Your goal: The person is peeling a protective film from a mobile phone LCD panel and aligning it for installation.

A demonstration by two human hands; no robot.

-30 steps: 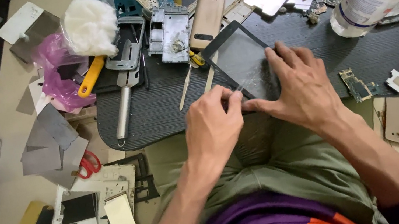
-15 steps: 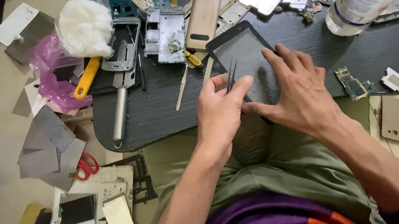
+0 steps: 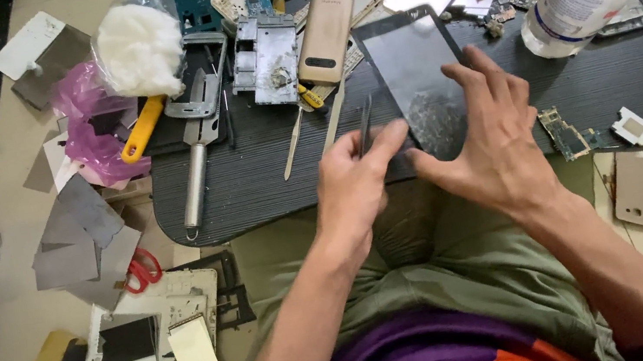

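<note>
Tablet [image 3: 417, 71] (one) pinned by flat right hand [image 3: 491, 142]; left hand [image 3: 353, 184] pinches one tweezers [image 3: 364, 124].

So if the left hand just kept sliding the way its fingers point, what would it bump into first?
The left hand points up and to the right, its thin dark tool aimed along the dark screen panel. It would probably meet that panel's left edge first; the gold phone lies further off.

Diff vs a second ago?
The left hand slid up from the near edge of the dark rectangular screen panel to its left edge, holding a thin metal pry tool. The right hand stayed flat on the panel; the clutter is unchanged.
</note>
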